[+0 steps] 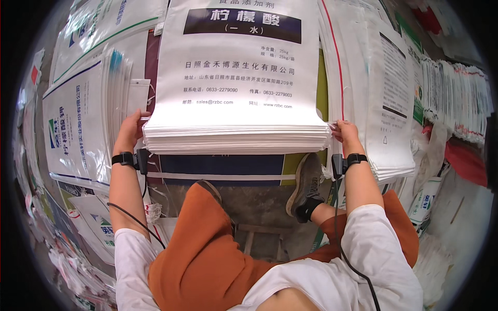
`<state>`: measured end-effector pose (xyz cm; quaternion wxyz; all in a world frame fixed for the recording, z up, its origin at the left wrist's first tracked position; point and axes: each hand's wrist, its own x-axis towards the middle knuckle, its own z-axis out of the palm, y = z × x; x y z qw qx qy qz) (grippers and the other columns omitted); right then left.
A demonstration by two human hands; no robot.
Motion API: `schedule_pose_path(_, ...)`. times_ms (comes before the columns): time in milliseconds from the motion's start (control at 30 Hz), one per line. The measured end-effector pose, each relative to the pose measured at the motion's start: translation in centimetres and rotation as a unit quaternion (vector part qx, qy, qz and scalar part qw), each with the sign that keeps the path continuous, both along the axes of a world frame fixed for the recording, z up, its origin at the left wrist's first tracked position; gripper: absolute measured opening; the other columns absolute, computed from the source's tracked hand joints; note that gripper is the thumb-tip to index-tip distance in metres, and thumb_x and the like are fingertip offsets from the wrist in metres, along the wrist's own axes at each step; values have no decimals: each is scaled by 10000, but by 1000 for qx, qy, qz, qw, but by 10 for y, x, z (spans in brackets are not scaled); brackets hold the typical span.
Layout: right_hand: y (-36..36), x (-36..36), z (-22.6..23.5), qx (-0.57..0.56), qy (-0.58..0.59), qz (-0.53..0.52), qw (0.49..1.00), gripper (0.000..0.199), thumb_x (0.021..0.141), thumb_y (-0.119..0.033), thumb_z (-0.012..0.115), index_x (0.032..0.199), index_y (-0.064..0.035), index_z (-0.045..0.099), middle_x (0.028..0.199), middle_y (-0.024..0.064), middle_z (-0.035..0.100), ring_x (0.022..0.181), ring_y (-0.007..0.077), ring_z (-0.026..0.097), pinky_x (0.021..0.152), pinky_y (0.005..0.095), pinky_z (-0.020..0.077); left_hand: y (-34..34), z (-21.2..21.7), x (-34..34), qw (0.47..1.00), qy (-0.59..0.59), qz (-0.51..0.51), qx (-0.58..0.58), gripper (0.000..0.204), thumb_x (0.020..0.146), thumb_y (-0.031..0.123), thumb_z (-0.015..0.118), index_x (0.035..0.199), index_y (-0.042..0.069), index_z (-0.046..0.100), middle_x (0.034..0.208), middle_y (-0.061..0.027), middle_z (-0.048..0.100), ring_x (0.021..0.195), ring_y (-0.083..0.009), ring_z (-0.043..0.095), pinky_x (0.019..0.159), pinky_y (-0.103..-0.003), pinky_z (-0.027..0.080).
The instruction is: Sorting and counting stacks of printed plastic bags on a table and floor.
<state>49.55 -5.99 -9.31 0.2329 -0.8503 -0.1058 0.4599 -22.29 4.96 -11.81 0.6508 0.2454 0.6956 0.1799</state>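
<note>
A thick stack of flat white sacks [238, 137] lies in front of me, its folded edges facing me. The top white sack [233, 115] has dark printing and a dark blue band toward its far end. My left hand [133, 128] is closed at the near left corner of that top sack, fingers pinching its edge. At the near right corner, my right hand [344, 131] grips the same sack's edge between thumb and fingers. The sack's near part curves slightly where it meets the stack edge. Both wrists wear black straps with small devices and cables.
More piles of printed white sacks stand close on the left [78, 124] and right [391, 98]. At the far right is a row of tightly packed sacks [454, 98] near a red cloth [467, 163]. A wooden stool [259, 241] is partly visible below, between my legs.
</note>
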Motion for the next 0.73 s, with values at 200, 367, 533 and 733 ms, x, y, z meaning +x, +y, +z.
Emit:
schedule_pose_path(200,13,12,25,-42,-95,70,992,343,978,-301,596,1138,-3,655,891,81,736,703,220,736,565,376,497,-2,50,-34,985,-26,145,88,657,1023,486,563,1395,-51,489,1322,-179,644,1125,-267,673,939,-372,567)
schedule_pose_path(367,66,34,127,-112,-294,387,867,363,922,-252,531,1026,41,718,1033,265,719,914,382,726,846,485,562,-16,155,-26,998,55,1,15,704,998,536,573,1390,-45,512,1307,-168,663,1149,-272,681,910,-371,579)
schedule_pose_path(533,87,20,293,43,-466,407,784,340,920,-297,551,1145,-121,735,1177,188,710,1124,399,659,951,468,525,-44,278,12,990,69,-38,120,603,1030,473,533,1371,-24,548,1277,-155,683,1141,-257,683,934,-363,559)
schedule_pose_path(733,25,25,428,185,-412,507,735,431,900,-438,625,1175,-122,725,1192,175,711,1141,359,663,988,476,510,-97,402,41,960,56,-73,264,557,1037,431,520,1421,27,524,1334,-150,656,1186,-247,658,972,-343,532)
